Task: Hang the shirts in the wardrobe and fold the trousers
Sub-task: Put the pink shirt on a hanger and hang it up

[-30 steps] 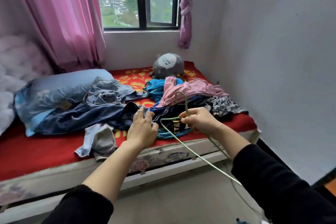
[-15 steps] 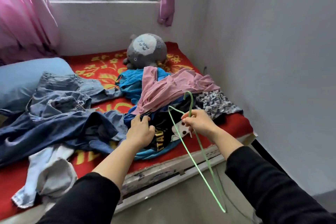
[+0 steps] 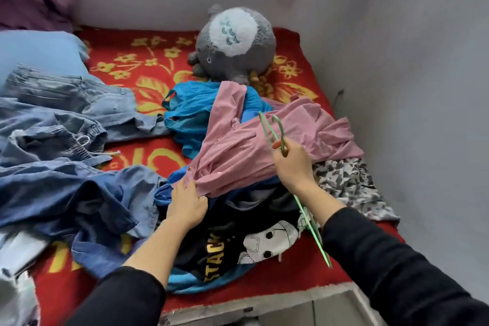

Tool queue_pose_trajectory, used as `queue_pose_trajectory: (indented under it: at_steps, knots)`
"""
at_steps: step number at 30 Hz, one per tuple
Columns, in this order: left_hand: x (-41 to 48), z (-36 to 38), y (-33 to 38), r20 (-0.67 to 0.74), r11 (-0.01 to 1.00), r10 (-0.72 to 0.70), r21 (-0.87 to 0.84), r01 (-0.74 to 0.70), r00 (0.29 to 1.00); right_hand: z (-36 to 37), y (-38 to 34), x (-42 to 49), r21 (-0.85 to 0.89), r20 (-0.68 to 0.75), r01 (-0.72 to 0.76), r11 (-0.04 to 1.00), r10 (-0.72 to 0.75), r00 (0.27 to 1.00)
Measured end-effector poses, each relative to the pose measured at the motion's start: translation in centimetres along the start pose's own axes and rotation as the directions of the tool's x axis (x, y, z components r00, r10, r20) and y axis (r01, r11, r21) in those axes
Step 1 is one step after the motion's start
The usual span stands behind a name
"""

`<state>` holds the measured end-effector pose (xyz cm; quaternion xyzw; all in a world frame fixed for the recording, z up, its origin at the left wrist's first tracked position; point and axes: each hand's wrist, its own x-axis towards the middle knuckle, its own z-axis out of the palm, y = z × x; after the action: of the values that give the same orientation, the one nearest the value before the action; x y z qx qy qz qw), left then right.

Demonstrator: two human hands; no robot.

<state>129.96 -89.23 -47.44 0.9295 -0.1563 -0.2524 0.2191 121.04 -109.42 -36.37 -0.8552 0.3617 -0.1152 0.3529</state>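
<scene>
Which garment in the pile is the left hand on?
The pink shirt: the left hand touches its near hem. It lies topmost, over the black printed tee; the denim pieces lie to the left.

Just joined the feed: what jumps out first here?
A grey plush toy sits at the back of the red flowered bedspread. Mid-bed, the left hand touches the hem of a pink shirt, while the right hand grips a green hanger over it.
</scene>
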Motion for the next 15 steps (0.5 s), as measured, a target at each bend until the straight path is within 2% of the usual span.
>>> queue_pose_trajectory:
  at_steps: [4, 8, 12, 15]
  knots:
    - [4.0, 2.1, -0.7, 0.037, 0.995, -0.093, -0.032, 0.094, 0.995, 4.9, 2.2, 6.2, -0.181, 0.093, 0.085, 0.98, -0.069, 0.993]
    - [7.2, 4.1, -2.7, 0.029, 0.994, -0.112, -0.01, 0.113, 0.993, 9.6, 5.3, 8.4, -0.37, 0.31, 0.218, 0.903, -0.101, 0.945]
    - [9.6, 5.8, -4.5, 0.03, 0.993, -0.086, 0.083, 0.084, 0.996, 12.9, 7.6, 9.3, -0.479, 0.497, 0.255, 0.84, 0.02, 0.868]
    - [10.3, 6.1, -5.3, -0.039, 0.995, -0.068, 0.068, 0.07, 0.997, 13.6, 8.6, 9.8, -0.53, 0.493, 0.218, 0.82, 0.088, 0.866]
